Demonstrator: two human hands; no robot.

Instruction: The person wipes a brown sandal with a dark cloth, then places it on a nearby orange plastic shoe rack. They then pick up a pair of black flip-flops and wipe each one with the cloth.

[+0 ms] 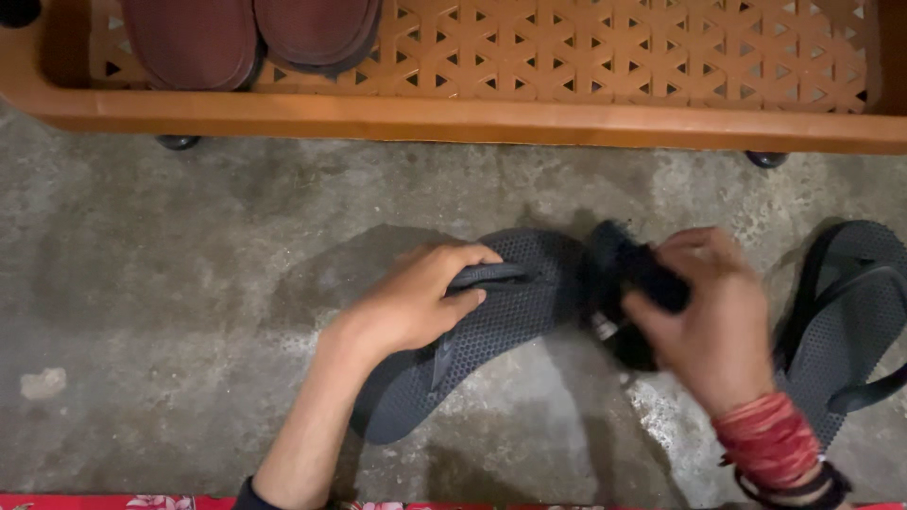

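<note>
Two dark grey flip-flops lie on the floor: one flip-flop (491, 321) under the left hand (416, 302), whose fingers pinch its strap, and a second flip-flop (846, 312) just right of the right hand (704, 321). The right hand grips one dark cloth (628, 274), blurred, at the first sandal's toe end. Beyond both hands stands an orange lattice shoe rack (586, 66) holding two maroon soles (250, 38). The concrete floor (170, 283) is grey and stained.

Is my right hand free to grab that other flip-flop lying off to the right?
Probably not right away. The second flip-flop lies close beside the right hand with bare floor around it, but that hand is closed on a dark cloth, so it would have to drop that first.
</note>
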